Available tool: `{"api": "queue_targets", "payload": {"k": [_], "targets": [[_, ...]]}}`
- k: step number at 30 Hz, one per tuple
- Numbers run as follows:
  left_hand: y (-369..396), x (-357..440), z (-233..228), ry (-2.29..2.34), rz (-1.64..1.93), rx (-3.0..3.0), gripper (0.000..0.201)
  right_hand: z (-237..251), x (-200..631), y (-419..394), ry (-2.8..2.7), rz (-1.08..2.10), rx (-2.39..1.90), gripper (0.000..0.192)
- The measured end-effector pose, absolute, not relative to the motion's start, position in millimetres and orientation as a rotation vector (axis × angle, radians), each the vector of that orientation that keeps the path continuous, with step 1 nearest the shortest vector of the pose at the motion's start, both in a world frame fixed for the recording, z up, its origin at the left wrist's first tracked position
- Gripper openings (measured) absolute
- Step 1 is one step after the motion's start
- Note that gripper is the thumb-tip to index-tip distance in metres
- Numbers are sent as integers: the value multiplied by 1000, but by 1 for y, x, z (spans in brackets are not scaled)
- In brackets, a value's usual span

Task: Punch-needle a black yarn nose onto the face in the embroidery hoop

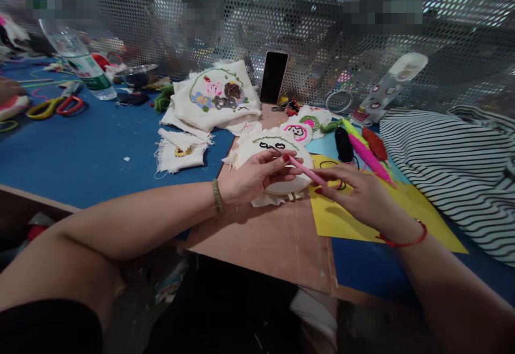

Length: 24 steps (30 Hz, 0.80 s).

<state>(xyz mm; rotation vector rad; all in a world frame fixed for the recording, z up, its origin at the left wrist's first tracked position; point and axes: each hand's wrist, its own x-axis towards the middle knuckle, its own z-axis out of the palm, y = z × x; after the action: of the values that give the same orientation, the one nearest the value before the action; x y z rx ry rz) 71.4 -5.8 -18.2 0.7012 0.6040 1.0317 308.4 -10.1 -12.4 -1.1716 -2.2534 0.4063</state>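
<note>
While a blue table (80, 150) meets mesh wall (281, 21), both hands, left hand (251, 174) and right hand (358, 196), pinch a pink punch needle (308, 171); bottle (80, 59) at ten o'clock.

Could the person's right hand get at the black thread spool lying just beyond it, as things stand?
Probably yes. The right hand rests on the yellow sheet, and the black spool lies just beyond it with nothing between; the hand does already grip a pink tool.
</note>
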Motion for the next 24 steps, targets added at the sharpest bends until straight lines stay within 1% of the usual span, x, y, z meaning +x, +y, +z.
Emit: {"api": "queue_targets", "payload": {"k": [4,7,10,14,21,24], "targets": [[-5,71,-18,607,1052,730,19,-11,307,-13,-2148,512,-1298,32],[1,68,-19,609,1151,774,20,-5,311,-12,-2094,569,-1334,31],[10,64,-20,634,1242,854,13,1,316,-10,-2073,597,-1362,30],[14,62,-21,677,1238,898,6,3,318,-9,-2083,615,-1392,32],[11,64,-18,748,1190,898,23,5,318,-9,-2091,610,-1401,31],[11,65,-17,783,1184,896,21,6,318,-10,-2079,605,-1382,31]]}}
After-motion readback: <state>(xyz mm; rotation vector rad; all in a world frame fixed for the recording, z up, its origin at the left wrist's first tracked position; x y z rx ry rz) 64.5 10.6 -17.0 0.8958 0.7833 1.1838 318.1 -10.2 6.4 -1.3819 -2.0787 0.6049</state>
